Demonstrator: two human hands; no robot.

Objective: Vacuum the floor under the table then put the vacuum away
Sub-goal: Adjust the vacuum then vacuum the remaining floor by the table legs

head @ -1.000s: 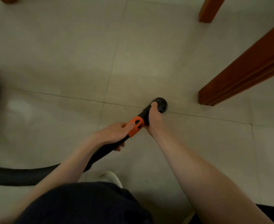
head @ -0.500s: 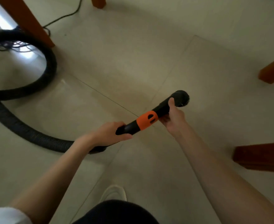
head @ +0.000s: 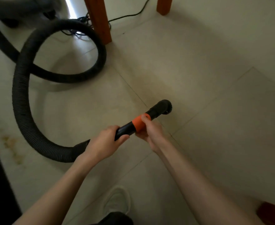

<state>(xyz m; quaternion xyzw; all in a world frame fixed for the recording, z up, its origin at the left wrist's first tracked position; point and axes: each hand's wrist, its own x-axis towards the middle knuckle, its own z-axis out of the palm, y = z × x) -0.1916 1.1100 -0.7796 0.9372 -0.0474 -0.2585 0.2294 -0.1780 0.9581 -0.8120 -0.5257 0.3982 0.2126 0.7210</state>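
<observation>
A black vacuum wand (head: 128, 127) with an orange collar (head: 139, 123) ends in a round brush nozzle (head: 165, 107) lifted just above the pale tiled floor. My left hand (head: 106, 143) is closed around the rear of the wand where the ribbed black hose (head: 26, 111) joins it. My right hand (head: 151, 132) grips the wand at the orange collar. The hose loops away to the left and curls back toward the blurred grey vacuum body (head: 20, 8) at the top left.
A wooden table leg (head: 99, 20) stands at top centre beside the hose loop, another leg (head: 164, 5) further right. A black power cord (head: 128, 14) runs between them. Red-brown wood (head: 271, 213) shows at the bottom right. My white shoe (head: 117, 202) is below. Stains (head: 11, 146) mark the left tiles.
The view has swung left, bringing the hose loop, vacuum body and table legs into sight. My right hand slid back from near the nozzle to the orange collar. The nozzle has lifted off the floor.
</observation>
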